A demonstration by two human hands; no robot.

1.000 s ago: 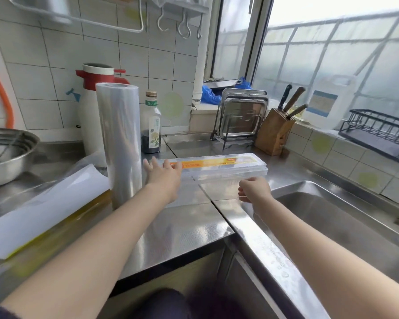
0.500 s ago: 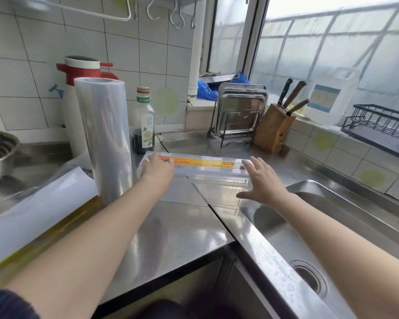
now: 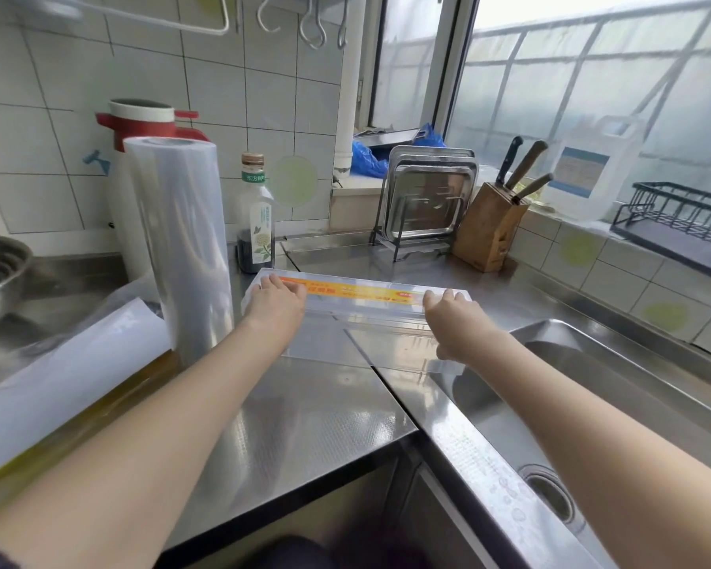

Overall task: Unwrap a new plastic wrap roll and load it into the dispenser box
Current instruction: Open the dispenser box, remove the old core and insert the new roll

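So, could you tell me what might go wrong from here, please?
The plastic wrap roll stands upright just left of the left hand; a nudge might topple it. The dispenser box, with the right hand on it, has its near right corner at the sink edge, so it could slip in.

Upright roll [image 3: 181,244] beside clear dispenser box [image 3: 366,305]
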